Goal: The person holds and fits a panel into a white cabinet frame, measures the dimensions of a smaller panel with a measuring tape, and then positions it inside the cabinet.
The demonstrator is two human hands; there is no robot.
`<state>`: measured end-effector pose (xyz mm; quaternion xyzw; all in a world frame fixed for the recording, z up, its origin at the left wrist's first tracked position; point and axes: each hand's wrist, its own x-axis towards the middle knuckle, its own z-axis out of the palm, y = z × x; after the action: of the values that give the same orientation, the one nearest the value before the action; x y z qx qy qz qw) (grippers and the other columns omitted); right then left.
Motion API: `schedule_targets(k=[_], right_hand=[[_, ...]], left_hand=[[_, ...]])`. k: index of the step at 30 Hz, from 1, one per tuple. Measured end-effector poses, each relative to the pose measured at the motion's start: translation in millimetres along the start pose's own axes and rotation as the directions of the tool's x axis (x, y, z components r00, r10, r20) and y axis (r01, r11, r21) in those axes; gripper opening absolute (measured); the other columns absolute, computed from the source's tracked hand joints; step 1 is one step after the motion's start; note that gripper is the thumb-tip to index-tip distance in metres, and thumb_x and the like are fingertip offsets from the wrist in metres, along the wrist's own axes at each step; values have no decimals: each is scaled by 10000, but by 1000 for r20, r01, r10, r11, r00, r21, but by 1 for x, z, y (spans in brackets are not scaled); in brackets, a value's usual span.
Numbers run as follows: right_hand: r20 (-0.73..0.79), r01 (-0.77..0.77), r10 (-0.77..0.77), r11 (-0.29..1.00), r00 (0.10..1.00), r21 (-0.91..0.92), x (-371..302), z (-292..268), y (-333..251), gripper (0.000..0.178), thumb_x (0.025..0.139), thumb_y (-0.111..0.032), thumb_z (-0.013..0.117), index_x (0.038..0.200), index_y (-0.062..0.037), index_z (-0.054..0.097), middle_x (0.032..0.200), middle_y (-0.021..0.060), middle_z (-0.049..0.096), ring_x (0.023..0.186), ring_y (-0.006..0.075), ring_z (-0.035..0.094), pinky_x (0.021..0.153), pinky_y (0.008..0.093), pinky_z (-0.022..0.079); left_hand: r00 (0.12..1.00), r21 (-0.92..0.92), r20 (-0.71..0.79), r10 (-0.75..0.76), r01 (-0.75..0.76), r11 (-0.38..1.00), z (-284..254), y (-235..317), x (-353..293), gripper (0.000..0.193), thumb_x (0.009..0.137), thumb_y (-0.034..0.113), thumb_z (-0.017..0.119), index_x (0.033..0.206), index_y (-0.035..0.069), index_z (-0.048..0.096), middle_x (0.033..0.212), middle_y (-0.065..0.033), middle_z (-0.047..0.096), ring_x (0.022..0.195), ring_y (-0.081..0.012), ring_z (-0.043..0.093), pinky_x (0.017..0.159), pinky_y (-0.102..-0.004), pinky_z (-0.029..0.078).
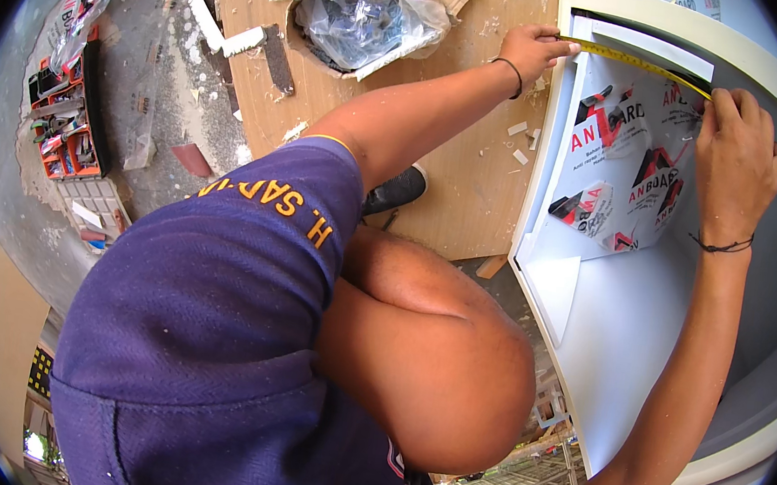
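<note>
A yellow tape measure blade [644, 63] is stretched between my two hands across the inside of a white cabinet [628, 331]. My left hand [530, 55] pinches the blade's left end at the cabinet's near side edge. At the blade's other end, my right hand [740, 164] is closed, fingertips on the tape, knuckles up; any tape case is hidden by the hand. Just beyond the blade lies a white strip [651, 45]. Below it, a panel covered in printed protective film [621, 162] stands inside the cabinet.
A wooden board [449, 192] with wood shavings lies to the left of the cabinet. On it stands an open carton [372, 26] of bagged hardware. An orange and black organiser [68, 118] of small parts sits on the far-left floor. My bent knee [452, 361] is close to the cabinet edge.
</note>
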<state>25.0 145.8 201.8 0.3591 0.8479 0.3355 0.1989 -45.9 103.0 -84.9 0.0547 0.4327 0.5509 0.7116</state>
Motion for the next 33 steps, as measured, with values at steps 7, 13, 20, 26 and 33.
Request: schedule_targets(k=[7,13,20,26,33], right_hand=[[11,0,0,1000,1000,-22,-6,4,4,108,833,-200,569,913,-152,623,928,-42,598,900,153,564,803,397,450],[-4,18,-18,1000,1000,-6,-9,3,3,103,826,-193,580,906,-147,626,926,-41,599,901,154,565,806,385,447],[34,-13,12,1000,999,28,-21,-5,-4,90,814,-181,596,881,-135,633,906,-39,600,894,150,565,789,373,443],[45,3,-5,999,999,40,-31,-8,-6,98,803,-177,612,887,-135,640,908,-35,600,898,153,562,785,366,435],[102,-28,22,998,995,55,-37,-13,-10,109,799,-176,621,893,-130,650,928,-25,604,913,156,561,786,359,427]], left_hand=[[1000,66,24,12,-14,998,3,12,-9,681,704,250,782,1198,-99,469,1094,-146,579,973,-170,570,808,-251,490],[999,46,-27,46,-45,998,4,8,-7,594,692,151,780,1154,-104,507,972,-119,637,834,-136,599,711,-234,482],[995,205,94,-14,-6,979,-4,2,-14,648,703,254,782,1170,-89,491,1054,-137,610,926,-157,595,799,-242,494],[998,170,63,-29,18,985,-3,-3,-21,628,713,219,774,1169,-84,466,1080,-152,605,964,-167,599,816,-248,493],[996,195,81,-31,15,981,-5,-10,-24,595,717,216,773,1144,-75,478,1044,-134,620,937,-151,605,788,-246,494]])
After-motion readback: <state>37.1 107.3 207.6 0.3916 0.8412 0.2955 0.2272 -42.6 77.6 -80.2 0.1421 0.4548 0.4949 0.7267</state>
